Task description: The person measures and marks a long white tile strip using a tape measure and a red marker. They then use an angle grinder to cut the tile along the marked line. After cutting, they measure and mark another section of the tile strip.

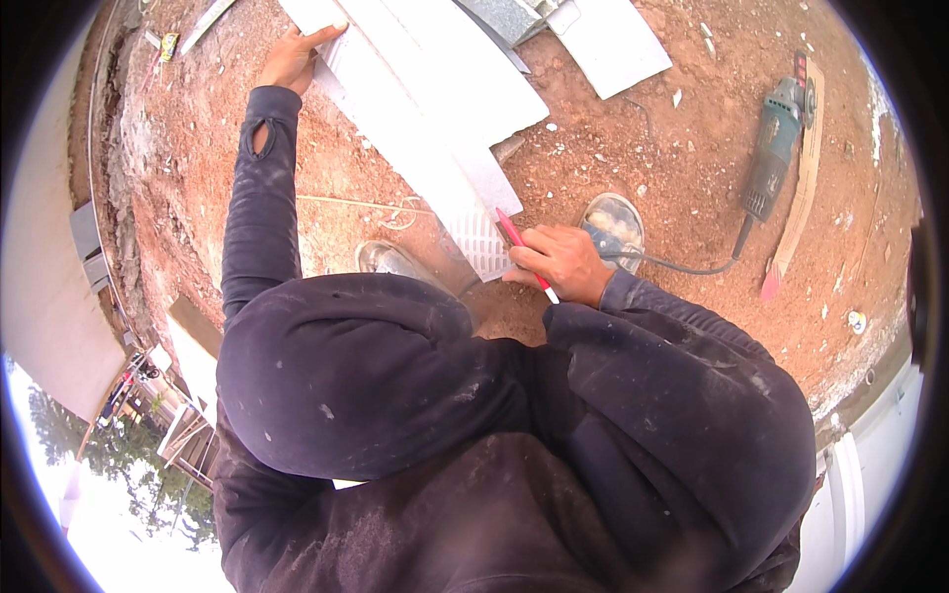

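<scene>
Long white tile (415, 128) lies on the red dirt ground (633, 148), running from top left down toward the person's feet. Near end shows a ribbed, gridded face. It rests partly over other white slabs (474, 69) stacked at top centre.

Right hand (561, 265) sits at the tile's near end, fingers closed around a red pencil (522, 251). Pencil tip touches the tile's ribbed corner; white butt end sticks out below the hand.

Left hand (295, 57) is stretched out to the tile's far end, index finger extended along the edge, palm pressing on the tile's side. Fingers not wrapped around anything; the hand is flat, braced against the tile.

Both arms in dark, dusty sleeves (259, 198); left sleeve has a hole near the cuff.

Two dust-covered shoes (613, 222) stand on the dirt, one just right of the tile's near end, the other (388, 259) just left of it.

Angle grinder (776, 148), green-grey body, lies well to the right on the ground, its cable (682, 267) curving back toward the right shoe. Beside it a long wooden strip (803, 168) with a red-tipped end.

Loose string (395, 208) on the dirt left of the tile. Pale chips scattered over the soil. Another grey-white slab (613, 44) at top right of the stack.
</scene>
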Demonstrator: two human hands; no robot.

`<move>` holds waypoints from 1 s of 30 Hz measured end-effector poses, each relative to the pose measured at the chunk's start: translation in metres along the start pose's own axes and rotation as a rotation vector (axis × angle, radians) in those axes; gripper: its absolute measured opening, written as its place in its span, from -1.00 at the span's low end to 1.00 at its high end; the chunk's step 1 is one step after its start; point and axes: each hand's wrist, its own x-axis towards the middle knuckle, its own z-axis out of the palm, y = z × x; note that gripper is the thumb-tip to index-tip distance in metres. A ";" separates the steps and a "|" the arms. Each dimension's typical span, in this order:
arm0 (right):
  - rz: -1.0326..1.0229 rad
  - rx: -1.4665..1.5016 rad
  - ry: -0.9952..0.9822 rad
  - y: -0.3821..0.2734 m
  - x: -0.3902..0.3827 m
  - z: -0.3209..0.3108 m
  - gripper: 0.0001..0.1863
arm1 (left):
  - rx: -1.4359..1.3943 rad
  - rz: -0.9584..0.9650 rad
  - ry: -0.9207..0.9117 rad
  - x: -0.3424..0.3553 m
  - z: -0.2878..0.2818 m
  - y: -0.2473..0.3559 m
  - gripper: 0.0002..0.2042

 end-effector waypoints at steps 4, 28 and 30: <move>0.008 0.005 -0.002 0.000 0.001 0.000 -0.75 | 0.003 -0.002 0.031 -0.002 0.002 0.002 -0.34; 0.059 -0.002 0.012 -0.004 0.003 -0.005 -0.65 | -0.020 -0.014 0.075 0.007 -0.003 -0.006 -0.40; 0.066 0.012 0.018 -0.004 0.004 -0.006 -0.66 | -0.032 -0.001 0.077 0.005 -0.002 -0.004 -0.41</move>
